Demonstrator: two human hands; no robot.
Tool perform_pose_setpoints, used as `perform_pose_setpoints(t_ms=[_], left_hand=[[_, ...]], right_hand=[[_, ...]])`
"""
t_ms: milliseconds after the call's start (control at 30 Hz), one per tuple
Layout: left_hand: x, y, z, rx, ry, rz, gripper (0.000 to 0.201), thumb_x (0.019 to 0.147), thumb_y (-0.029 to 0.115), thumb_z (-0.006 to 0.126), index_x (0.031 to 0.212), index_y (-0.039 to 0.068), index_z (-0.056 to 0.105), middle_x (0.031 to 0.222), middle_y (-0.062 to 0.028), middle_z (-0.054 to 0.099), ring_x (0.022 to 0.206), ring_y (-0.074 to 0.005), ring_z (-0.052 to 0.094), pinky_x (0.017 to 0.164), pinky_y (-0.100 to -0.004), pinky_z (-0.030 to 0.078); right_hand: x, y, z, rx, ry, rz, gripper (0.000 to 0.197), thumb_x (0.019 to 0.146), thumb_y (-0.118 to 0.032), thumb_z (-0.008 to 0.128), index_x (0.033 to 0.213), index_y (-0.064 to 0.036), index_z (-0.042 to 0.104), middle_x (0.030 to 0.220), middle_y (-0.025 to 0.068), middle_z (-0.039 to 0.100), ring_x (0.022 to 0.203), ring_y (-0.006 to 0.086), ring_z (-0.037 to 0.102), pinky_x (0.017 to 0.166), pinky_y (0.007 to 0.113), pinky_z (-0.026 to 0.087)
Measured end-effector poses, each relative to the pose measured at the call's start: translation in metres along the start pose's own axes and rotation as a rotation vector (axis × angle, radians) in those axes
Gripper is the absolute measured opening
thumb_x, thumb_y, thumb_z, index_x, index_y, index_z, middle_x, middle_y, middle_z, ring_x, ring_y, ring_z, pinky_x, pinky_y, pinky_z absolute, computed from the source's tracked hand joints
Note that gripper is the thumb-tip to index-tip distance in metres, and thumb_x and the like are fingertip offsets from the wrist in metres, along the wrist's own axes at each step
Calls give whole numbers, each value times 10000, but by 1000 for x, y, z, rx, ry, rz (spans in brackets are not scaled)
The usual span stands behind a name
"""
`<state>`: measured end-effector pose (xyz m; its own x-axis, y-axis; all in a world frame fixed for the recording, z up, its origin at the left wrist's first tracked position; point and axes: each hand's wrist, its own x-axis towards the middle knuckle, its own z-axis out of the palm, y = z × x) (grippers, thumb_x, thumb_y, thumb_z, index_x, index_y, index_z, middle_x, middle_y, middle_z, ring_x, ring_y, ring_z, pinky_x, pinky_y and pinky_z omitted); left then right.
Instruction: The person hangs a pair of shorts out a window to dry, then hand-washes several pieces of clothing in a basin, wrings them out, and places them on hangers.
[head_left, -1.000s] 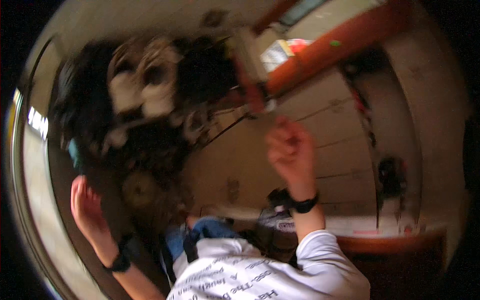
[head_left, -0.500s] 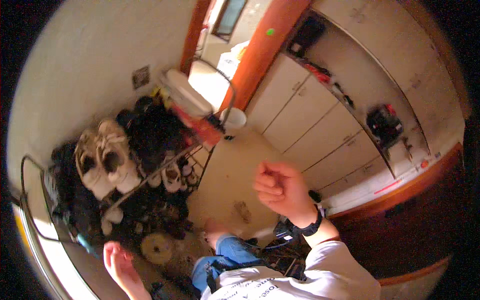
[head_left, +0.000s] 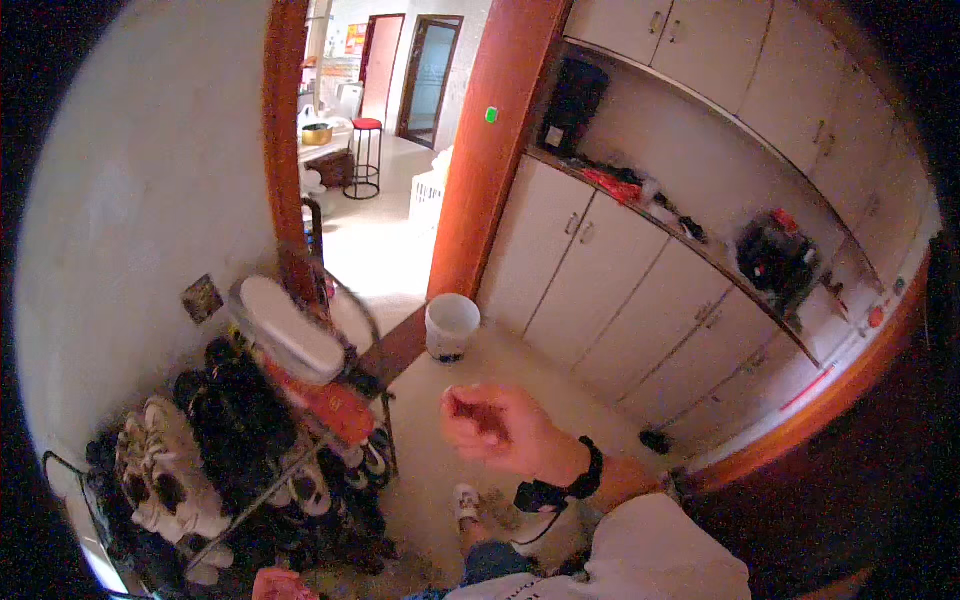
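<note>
My right hand is raised in the middle of the view with its fingers curled in, and nothing shows in it. A black band circles that wrist, with a small dark device beside it. Beyond the hand, a white bucket stands on the floor near the doorway. My left hand just enters at the lower edge, in front of the shoe rack; most of it is cut off, so its fingers cannot be read. A pair of pale sneakers sits on the rack.
A white oblong box and a red box lie at the rack's far end. White cabinets line the right side, with a cluttered open shelf. A wooden door frame opens onto a bright room with a red-topped stool.
The view has swung up and turned toward the doorway, showing more of the far room. My right hand appears further left and lower; my left hand has dropped mostly out of view.
</note>
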<state>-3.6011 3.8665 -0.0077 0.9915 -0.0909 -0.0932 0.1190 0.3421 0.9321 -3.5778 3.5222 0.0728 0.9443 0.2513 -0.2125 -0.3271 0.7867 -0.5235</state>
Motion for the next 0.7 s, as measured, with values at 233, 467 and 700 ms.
perform_pose_setpoints(t_ms=[233,467,700], left_hand=[[80,-64,207,181,178,-165,33,784,46,580,814,43,566,698,-2,539,587,-79,497,555,-207,413],[126,-89,351,281,-56,-160,67,842,72,564,899,40,575,748,10,560,664,-58,532,596,-201,441],[135,-109,401,239,-125,-117,78,844,80,562,897,23,566,761,7,561,659,-49,521,599,-193,441]], right_hand=[[-5,-167,-159,257,84,-34,214,894,-227,453,760,-70,509,566,-24,385,414,68,321,355,203,273],[-34,-290,-278,300,98,-149,197,891,-182,431,831,-21,527,601,24,404,430,76,315,335,216,253],[-43,-323,-312,409,54,-200,236,907,-198,395,829,-11,516,619,35,395,442,96,314,361,227,260]])
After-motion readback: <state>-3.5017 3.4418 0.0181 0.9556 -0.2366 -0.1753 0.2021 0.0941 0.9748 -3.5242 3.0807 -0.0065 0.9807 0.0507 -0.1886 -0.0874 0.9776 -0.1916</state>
